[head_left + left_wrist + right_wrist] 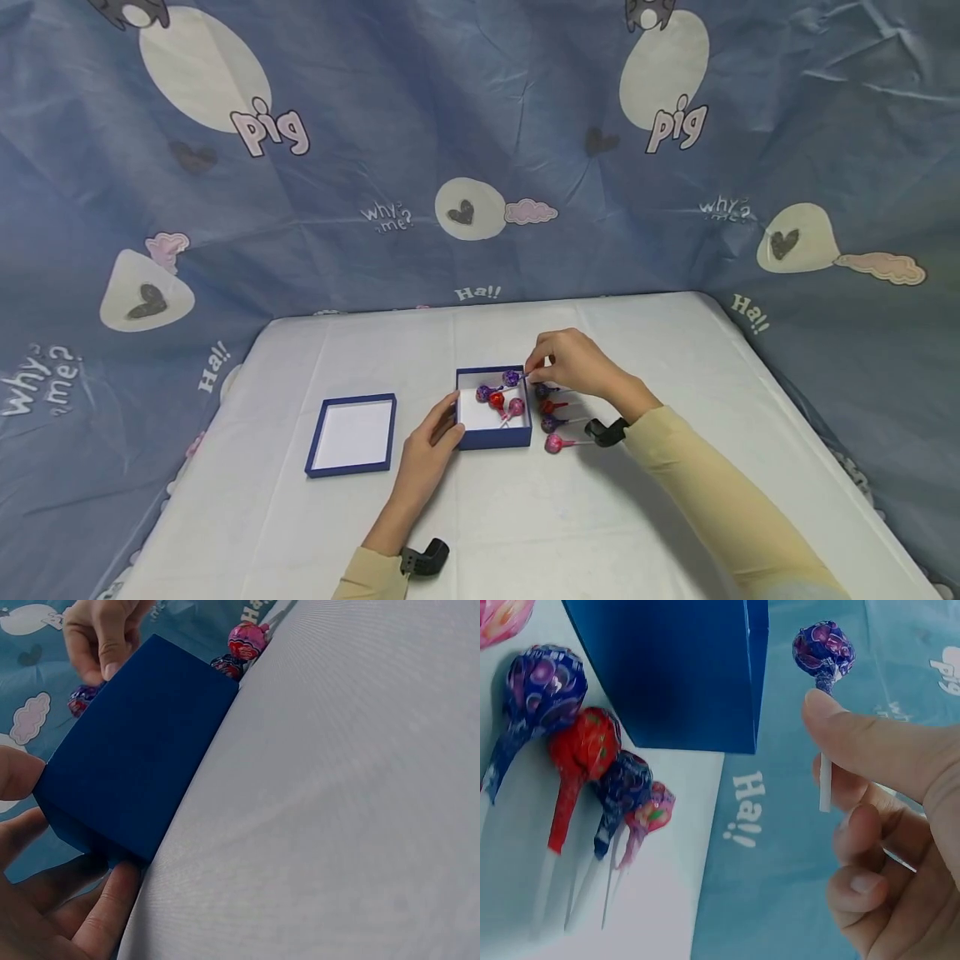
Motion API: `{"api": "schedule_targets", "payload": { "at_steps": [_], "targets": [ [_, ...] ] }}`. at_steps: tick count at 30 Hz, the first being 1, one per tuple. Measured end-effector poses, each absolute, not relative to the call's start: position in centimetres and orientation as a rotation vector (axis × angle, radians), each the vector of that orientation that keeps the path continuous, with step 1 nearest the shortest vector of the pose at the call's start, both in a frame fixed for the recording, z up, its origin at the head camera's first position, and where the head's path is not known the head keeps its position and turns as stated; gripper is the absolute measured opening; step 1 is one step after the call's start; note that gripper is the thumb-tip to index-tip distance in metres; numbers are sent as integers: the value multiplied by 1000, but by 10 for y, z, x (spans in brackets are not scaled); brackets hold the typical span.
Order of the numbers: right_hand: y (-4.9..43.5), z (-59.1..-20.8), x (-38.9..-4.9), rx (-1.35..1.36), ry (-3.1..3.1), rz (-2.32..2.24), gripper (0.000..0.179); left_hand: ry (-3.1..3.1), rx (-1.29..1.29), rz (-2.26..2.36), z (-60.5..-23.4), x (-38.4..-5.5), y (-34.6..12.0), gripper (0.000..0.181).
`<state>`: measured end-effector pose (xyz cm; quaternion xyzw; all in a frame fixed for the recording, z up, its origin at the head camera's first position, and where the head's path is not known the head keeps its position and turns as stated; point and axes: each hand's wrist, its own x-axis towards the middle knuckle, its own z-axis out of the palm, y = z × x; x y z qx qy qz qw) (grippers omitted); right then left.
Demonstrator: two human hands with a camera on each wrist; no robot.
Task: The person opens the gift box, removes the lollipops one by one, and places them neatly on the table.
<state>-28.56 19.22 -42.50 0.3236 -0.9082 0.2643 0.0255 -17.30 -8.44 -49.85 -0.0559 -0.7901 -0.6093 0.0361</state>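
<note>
My right hand (573, 360) pinches the white stick of a purple-wrapped lollipop (823, 649) between thumb and fingers. In the head view its round head is over the back right part of an open blue box (495, 437) with a white inside. A purple lollipop (483, 392), a red lollipop (497, 401) and a pink lollipop (516, 407) lie in the box. My left hand (429, 447) holds the box at its left side, thumb at the front corner and fingers along the wall. The left wrist view shows those fingers (112, 907) touching the box low down.
Right of the box, several lollipops lie in a column, among them a pink lollipop (554, 443) nearest me and a red lollipop (585, 746). A shallow blue-rimmed lid (348, 472) rests on the white table (510, 533) at left. Blue patterned cloth (337, 250) hangs behind.
</note>
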Motion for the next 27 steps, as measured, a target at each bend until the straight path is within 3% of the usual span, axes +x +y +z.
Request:
{"api": "schedule_targets", "payload": {
  "at_steps": [5,27],
  "targets": [
    [201,-426,-287,940,-2817,868,5,-2406,-201,-1864,-516,-181,-89,50],
    [251,-442,-285,744,-2762,831,4,-2411,-209,-1884,-516,-180,-89,50]
  ]
}}
